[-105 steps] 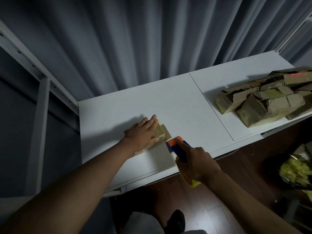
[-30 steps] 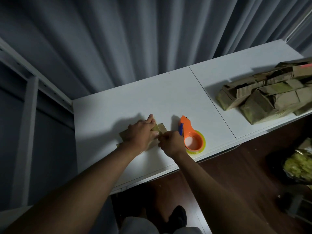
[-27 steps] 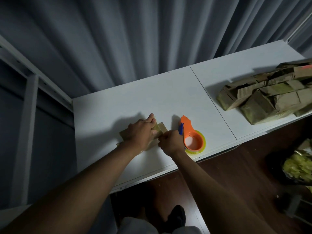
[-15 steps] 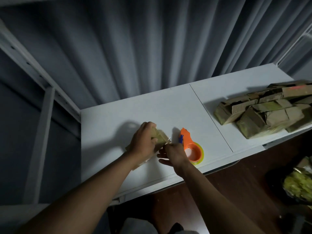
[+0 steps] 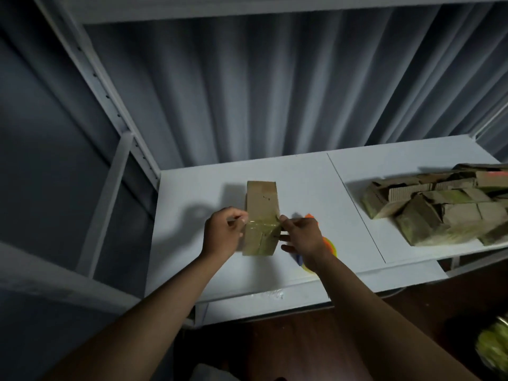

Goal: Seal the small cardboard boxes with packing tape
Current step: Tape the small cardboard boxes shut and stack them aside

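Note:
A small brown cardboard box [image 5: 261,204] is lifted above the white table [image 5: 302,171], its long side running away from me. A strip of clear tape [image 5: 261,223] crosses its near part. My left hand [image 5: 224,232] grips the box's left side, fingers curled at the tape's left end. My right hand [image 5: 301,237] pinches the box's right edge at the tape's other end, its lower fingers spread. The orange tape dispenser [image 5: 327,243] lies on the table, mostly hidden behind my right hand.
A heap of several small cardboard boxes [image 5: 439,207] lies on the right part of the table. A white shelf frame [image 5: 110,105] rises at the left and a grey curtain hangs behind. Dark wooden floor lies below the table's front edge.
The tape dispenser was set down on the table. Both hands then raised the box off the table and turned it lengthwise, with tape now across it. The camera tilted up.

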